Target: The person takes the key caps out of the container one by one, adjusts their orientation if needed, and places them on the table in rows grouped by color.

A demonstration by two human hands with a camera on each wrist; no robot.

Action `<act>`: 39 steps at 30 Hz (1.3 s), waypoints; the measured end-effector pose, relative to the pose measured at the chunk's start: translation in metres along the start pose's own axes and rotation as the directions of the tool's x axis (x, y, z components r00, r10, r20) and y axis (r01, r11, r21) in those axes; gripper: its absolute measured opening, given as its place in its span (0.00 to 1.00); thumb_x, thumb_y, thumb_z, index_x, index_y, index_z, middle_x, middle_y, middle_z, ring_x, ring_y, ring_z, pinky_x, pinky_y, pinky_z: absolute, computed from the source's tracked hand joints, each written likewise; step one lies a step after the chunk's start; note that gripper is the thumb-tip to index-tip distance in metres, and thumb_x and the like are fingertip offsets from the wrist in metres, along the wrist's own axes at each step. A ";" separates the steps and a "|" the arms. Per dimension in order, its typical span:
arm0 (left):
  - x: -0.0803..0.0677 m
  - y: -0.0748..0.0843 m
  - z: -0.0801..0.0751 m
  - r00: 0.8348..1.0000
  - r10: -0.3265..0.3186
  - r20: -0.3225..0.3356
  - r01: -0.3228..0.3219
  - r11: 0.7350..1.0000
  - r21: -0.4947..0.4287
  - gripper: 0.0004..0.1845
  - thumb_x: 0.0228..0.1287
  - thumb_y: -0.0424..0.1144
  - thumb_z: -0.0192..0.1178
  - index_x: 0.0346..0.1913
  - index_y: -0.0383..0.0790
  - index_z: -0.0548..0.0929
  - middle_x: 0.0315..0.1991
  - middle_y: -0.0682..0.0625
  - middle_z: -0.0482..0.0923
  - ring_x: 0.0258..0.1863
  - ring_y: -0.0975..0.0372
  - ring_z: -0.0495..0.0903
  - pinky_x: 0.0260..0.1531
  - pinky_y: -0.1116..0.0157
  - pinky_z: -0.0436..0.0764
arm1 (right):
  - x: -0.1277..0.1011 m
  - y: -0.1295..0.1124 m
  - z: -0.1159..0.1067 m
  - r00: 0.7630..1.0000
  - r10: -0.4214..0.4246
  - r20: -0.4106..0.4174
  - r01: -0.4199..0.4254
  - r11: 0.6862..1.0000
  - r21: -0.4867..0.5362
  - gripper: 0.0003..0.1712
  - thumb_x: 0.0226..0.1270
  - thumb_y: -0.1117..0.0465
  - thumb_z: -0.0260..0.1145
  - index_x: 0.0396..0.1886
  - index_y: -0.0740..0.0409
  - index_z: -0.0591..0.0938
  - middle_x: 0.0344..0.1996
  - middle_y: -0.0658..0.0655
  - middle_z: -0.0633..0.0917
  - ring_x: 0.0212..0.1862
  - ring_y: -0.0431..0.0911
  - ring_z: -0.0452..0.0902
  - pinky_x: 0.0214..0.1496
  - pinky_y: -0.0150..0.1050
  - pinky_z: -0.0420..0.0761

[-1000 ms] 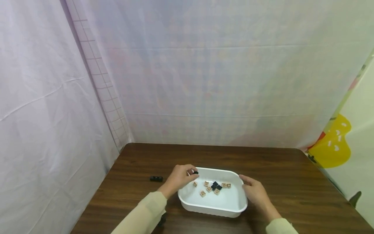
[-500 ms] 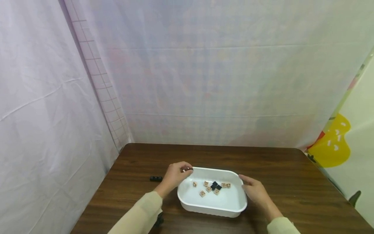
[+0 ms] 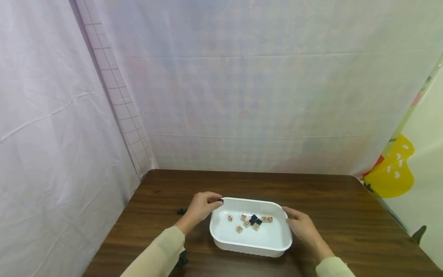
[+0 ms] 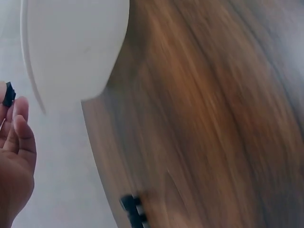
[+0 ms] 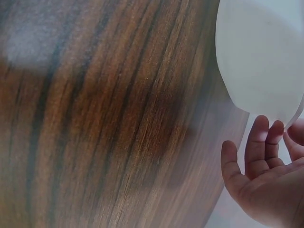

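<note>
My left hand pinches a small black piece between thumb and fingertips, at the far left corner of a white tray. Along the tray's right side, my right hand holds the rim. In the right wrist view its fingertips press the outer wall, and the thumb lies at the rim. Several small beige square pieces with dark marks are scattered on the tray floor. A few black square pieces lie among them near the middle.
A short black row of joined blocks lies left of the tray, partly behind the left hand. Another black object shows beside the left sleeve near the front. The brown wooden table ends at a pale curtain.
My left hand has drawn leftward from over the tray to its far left corner, keeping the black piece. My right hand stays at the rim, and the pieces in the tray stay put.
</note>
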State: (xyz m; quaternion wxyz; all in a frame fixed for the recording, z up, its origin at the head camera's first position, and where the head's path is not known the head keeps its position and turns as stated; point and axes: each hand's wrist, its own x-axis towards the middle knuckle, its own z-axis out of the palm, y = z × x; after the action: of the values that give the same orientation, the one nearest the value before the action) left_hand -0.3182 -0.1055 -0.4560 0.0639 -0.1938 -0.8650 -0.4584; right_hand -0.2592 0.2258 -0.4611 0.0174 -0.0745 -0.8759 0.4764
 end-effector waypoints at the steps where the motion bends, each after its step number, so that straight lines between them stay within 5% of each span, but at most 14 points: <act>1: 0.000 -0.002 -0.003 1.000 0.001 -0.005 -0.001 1.000 -0.003 0.14 0.63 0.41 0.69 0.47 0.37 0.87 0.40 0.49 0.85 0.37 0.60 0.81 0.34 0.64 0.81 | 0.000 0.000 0.000 1.000 0.002 0.001 -0.002 1.000 0.005 0.27 0.64 0.70 0.56 0.65 0.71 0.73 0.60 0.78 0.74 0.54 0.62 0.76 0.50 0.47 0.79; 8: -0.005 -0.022 -0.023 0.997 0.023 -0.072 -0.026 0.999 -0.034 0.11 0.58 0.37 0.72 0.42 0.36 0.87 0.33 0.51 0.83 0.31 0.63 0.78 0.29 0.67 0.78 | 0.000 0.000 -0.002 1.000 0.012 0.009 -0.012 1.000 0.010 0.27 0.66 0.70 0.55 0.65 0.70 0.73 0.60 0.79 0.73 0.53 0.62 0.76 0.50 0.48 0.79; 13: -0.010 -0.038 -0.041 0.997 -0.017 -0.077 0.017 1.000 -0.007 0.12 0.58 0.36 0.72 0.43 0.34 0.87 0.32 0.52 0.84 0.29 0.64 0.79 0.28 0.67 0.78 | 0.000 0.001 -0.001 1.000 0.002 0.010 -0.002 1.000 0.010 0.26 0.66 0.71 0.55 0.65 0.71 0.73 0.61 0.78 0.72 0.54 0.62 0.76 0.51 0.49 0.79; 22: -0.026 -0.068 -0.077 0.994 -0.050 -0.098 0.057 0.996 0.070 0.14 0.61 0.37 0.69 0.46 0.32 0.86 0.37 0.49 0.85 0.35 0.59 0.82 0.33 0.60 0.82 | 0.002 0.001 -0.001 0.999 0.029 0.020 -0.029 1.000 -0.003 0.27 0.68 0.69 0.55 0.66 0.68 0.73 0.62 0.78 0.70 0.58 0.66 0.72 0.56 0.56 0.75; 26: -0.030 -0.079 -0.090 0.988 -0.112 -0.104 0.122 0.988 0.092 0.13 0.62 0.36 0.68 0.47 0.33 0.86 0.41 0.46 0.85 0.42 0.52 0.83 0.42 0.53 0.81 | 0.001 0.001 -0.001 0.999 0.028 0.019 -0.028 1.000 -0.004 0.27 0.67 0.69 0.55 0.66 0.69 0.72 0.62 0.78 0.71 0.58 0.65 0.73 0.56 0.55 0.76; 39: -0.040 -0.106 -0.105 0.982 -0.181 -0.049 0.188 0.956 0.227 0.10 0.60 0.33 0.68 0.44 0.32 0.87 0.41 0.42 0.85 0.46 0.47 0.82 0.49 0.48 0.78 | -0.001 0.002 0.001 0.999 0.036 0.014 -0.037 0.999 0.023 0.27 0.67 0.71 0.54 0.66 0.69 0.72 0.61 0.79 0.72 0.53 0.60 0.78 0.50 0.50 0.80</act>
State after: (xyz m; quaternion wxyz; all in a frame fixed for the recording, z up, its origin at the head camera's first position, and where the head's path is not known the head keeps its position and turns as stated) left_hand -0.3302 -0.2561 -0.4887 0.0547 -0.0972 -0.9257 -0.3615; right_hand -0.2576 0.2260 -0.4635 0.0035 -0.0871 -0.8688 0.4875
